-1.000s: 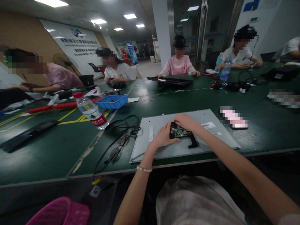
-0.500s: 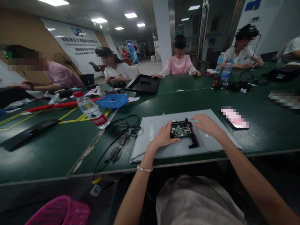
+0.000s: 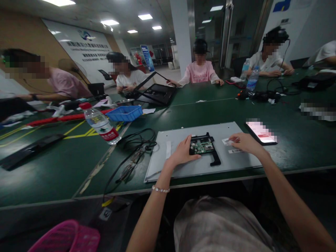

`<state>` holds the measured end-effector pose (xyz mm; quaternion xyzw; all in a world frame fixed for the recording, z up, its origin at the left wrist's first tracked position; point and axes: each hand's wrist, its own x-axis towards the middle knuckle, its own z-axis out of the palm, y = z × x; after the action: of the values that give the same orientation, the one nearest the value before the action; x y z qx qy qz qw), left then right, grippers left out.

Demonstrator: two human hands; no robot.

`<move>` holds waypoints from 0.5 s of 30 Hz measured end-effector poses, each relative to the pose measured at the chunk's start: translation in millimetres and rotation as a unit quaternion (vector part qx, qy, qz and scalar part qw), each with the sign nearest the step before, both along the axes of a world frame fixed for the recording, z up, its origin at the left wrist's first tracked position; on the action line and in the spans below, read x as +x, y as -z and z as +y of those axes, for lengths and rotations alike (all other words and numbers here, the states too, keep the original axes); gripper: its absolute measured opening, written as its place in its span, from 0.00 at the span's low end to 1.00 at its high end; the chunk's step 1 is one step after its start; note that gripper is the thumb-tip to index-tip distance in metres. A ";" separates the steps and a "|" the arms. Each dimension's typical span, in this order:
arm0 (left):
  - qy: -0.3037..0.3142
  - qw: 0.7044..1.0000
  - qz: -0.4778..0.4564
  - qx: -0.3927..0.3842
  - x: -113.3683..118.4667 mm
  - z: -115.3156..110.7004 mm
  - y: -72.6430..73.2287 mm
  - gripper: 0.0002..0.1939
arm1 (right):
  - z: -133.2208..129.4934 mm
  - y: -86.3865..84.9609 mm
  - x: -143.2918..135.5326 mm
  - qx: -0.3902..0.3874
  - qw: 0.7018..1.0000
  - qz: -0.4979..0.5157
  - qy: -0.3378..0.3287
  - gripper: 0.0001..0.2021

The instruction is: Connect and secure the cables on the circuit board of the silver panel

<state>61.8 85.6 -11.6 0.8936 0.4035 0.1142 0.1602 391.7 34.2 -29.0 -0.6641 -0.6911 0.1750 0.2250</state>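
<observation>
A black bracket (image 3: pixel 215 157) with a green circuit board (image 3: pixel 204 146) in it lies on a grey flat panel (image 3: pixel 178 171). My left hand (image 3: pixel 181 151) holds the bracket at its left side, fingers along the far left corner and thumb at the near edge. To the right, my right hand (image 3: pixel 245 142) is low over the panel with its fingertips pinched together beside a white label (image 3: pixel 226 141). Whatever lies between those fingertips is too small to make out. A second label (image 3: pixel 235 151) is just below that hand.
A phone (image 3: pixel 262 133) lies right of the panel. On the left are tangled black cables (image 3: pixel 136 143), glasses (image 3: pixel 128 166), a water bottle (image 3: pixel 101 124) and a blue tray (image 3: pixel 124 113). Across the table, a person's hand (image 3: pixel 172 83) lifts a frame from a black casing (image 3: pixel 157 94).
My right hand has moved right, from beside the bracket to the white label, and its fingers have closed. My left hand stays on the bracket. Across the table, a black frame has been raised.
</observation>
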 end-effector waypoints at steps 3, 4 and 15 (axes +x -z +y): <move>0.001 1.000 0.002 -0.003 0.4 1.4 -1.5 0.56 | 0.4 -2.3 0.6 -0.015 0.999 0.030 0.005 0.12; 0.001 1.000 0.004 -0.006 0.6 1.6 -2.7 0.56 | 0.0 -3.4 0.2 -0.013 0.999 0.039 0.010 0.11; 0.018 0.998 -0.003 0.064 37.6 -48.0 -32.8 0.36 | -7.7 -8.5 -45.7 -0.016 0.934 0.357 0.009 0.09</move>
<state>99.5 37.6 21.2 0.9087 0.3790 0.1395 0.1054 346.0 26.6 -20.6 -0.5677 -0.5561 0.4096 0.4479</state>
